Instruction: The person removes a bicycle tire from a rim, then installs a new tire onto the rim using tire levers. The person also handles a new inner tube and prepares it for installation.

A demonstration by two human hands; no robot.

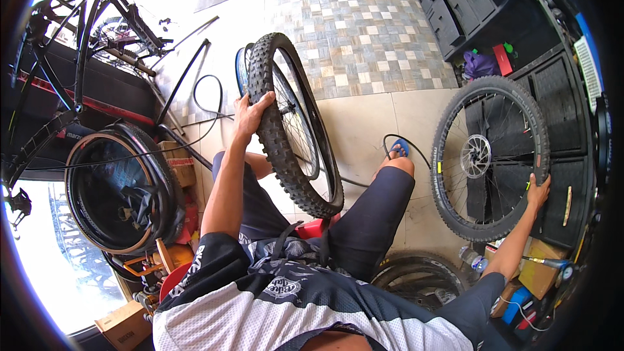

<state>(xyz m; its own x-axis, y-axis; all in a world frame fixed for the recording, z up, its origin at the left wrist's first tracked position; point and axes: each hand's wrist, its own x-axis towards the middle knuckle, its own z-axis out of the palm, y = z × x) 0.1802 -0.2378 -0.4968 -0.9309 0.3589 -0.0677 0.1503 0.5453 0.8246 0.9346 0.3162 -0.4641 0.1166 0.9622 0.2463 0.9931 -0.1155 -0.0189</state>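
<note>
My left hand is closed on the upper left side of a knobby black bicycle tire, which stands upright between my knees. Through its opening show the spokes and hub of a wheel, and a blue rim is visible behind the tire. Whether the tire is seated on a rim, I cannot tell. Out to the right, my right hand grips the lower right edge of a bicycle wheel. This wheel carries a tire and a silver disc rotor, and it leans by the dark cabinet.
Black drawers line the right side. A black hose runs across the floor past my legs. More tires lean at the left below bicycle frames. Another tire, a plastic bottle and boxes sit near my right arm.
</note>
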